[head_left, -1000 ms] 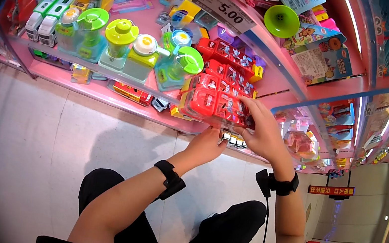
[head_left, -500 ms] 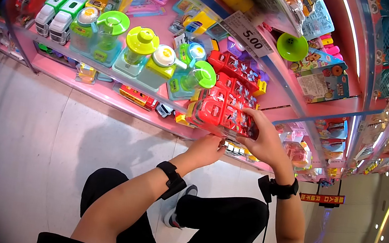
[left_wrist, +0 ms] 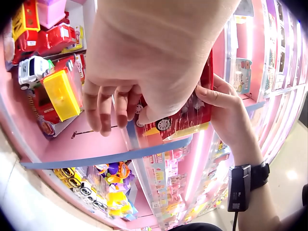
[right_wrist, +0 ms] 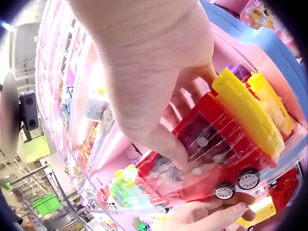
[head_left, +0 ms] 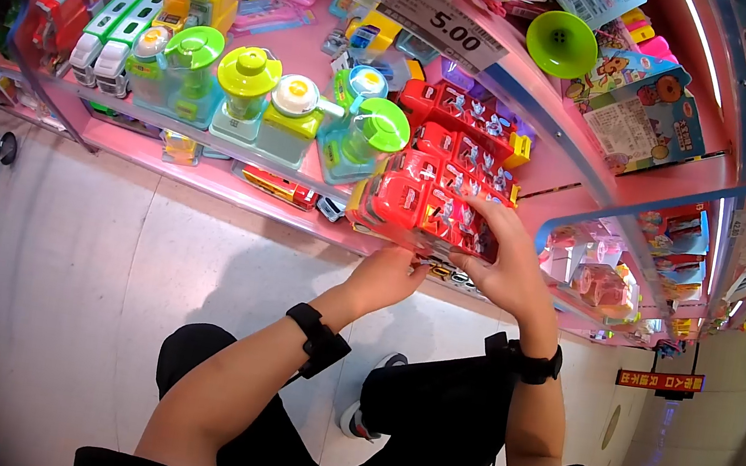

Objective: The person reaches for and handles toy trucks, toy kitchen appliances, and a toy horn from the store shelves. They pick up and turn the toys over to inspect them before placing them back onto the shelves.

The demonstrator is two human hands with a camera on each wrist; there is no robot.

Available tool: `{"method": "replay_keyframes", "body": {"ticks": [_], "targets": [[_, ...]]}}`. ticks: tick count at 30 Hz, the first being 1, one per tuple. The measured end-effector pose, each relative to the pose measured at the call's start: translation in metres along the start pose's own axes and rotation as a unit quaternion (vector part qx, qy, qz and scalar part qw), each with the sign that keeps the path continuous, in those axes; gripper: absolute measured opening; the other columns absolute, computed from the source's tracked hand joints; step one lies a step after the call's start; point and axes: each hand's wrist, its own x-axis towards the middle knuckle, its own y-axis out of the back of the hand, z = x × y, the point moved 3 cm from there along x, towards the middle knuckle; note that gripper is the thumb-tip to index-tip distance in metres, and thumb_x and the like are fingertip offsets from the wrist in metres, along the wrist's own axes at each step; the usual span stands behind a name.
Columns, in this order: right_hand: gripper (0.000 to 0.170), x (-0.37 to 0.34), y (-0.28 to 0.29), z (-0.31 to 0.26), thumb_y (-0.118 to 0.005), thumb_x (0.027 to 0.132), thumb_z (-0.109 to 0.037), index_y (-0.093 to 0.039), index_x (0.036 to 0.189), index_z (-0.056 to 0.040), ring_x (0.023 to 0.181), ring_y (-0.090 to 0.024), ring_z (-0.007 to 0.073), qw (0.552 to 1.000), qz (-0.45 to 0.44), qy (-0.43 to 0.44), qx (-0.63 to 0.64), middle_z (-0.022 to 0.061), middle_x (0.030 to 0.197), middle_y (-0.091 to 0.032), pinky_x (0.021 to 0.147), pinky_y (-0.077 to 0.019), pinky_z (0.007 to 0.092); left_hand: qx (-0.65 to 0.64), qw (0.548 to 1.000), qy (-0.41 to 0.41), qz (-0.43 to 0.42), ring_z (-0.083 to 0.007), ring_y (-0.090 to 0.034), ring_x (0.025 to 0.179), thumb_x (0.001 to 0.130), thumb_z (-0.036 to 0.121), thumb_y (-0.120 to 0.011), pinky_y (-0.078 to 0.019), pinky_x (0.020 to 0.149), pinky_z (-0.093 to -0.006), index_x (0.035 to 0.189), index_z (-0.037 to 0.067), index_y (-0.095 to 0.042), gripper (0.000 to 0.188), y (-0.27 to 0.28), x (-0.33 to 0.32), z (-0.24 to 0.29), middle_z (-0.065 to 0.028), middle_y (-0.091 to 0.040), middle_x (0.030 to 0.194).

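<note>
My right hand grips a plastic-wrapped red toy truck with small grey figures at its side, its fingers over the far side and thumb on the near one. Up close in the right wrist view, the wrapped toy truck shows white-hubbed wheels and a yellow part. My left hand is at its lower edge, with the thumb by the wheels and the other fingers hanging loosely beside it. Behind the truck, more red toy trucks stand in a row on the pink shelf.
Left of the trucks, toy blenders with green lids line the shelf front, beside white-and-green toy vehicles. A price tag reading 5.00 hangs on the rail above. A green cone-shaped toy lies higher up. More boxed toys fill the lower shelf.
The head view has swung a little, shifting the shelf and its goods. Both hands stay at the red toy truck, which hardly moves against the shelf.
</note>
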Motion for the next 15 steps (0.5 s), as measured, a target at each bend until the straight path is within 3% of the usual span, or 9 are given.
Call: {"method": "replay_keyframes", "body": {"ticks": [3,9,12,15], "targets": [[0.073,-0.009,-0.004,0.007,-0.084,0.066,-0.007,-0.055,0.133,-0.0066,0.113,-0.059,0.0322,0.999,0.019,-0.007,0.038,0.0164,0.124,-0.06,0.097,-0.0465,0.0378,-0.05,0.999,-0.001,-0.012,-0.0278,-0.069,0.079,0.088,0.021,-0.067,-0.0524,0.071,-0.0387,0.102,-0.003,-0.069,0.028,-0.004,0.0,-0.008,-0.0191,-0.07,0.086],[0.069,-0.024,0.011,0.007,-0.084,0.068,-0.011,-0.055,0.131,-0.0065,0.108,-0.061,0.0325,0.992,0.06,0.0,0.11,0.016,0.12,-0.061,0.093,-0.0487,0.0378,-0.114,0.99,-0.032,-0.079,-0.0223,-0.068,0.078,0.092,0.024,-0.069,-0.0522,0.068,-0.0324,0.111,0.0,-0.066,0.031,0.018,-0.007,0.04,-0.0148,-0.071,0.087],[0.07,-0.026,0.033,0.002,-0.084,0.068,-0.008,-0.055,0.132,-0.0059,0.106,-0.061,0.031,0.992,0.108,0.032,0.052,0.0152,0.12,-0.061,0.092,-0.0494,0.037,-0.161,0.986,-0.035,-0.036,-0.0188,-0.065,0.076,0.093,0.025,-0.069,-0.0525,0.068,-0.0325,0.115,0.001,-0.06,0.033,0.016,-0.004,0.037,-0.0128,-0.066,0.093],[0.07,-0.024,0.052,-0.005,-0.083,0.069,-0.007,-0.055,0.132,-0.0035,0.108,-0.06,0.0318,0.991,0.133,0.007,0.024,0.0147,0.121,-0.061,0.093,-0.048,0.0378,-0.216,0.976,-0.025,-0.006,-0.0177,-0.063,0.074,0.094,0.025,-0.067,-0.0519,0.067,-0.0317,0.116,0.001,-0.056,0.034,0.01,0.004,0.031,-0.0109,-0.064,0.092]]}}
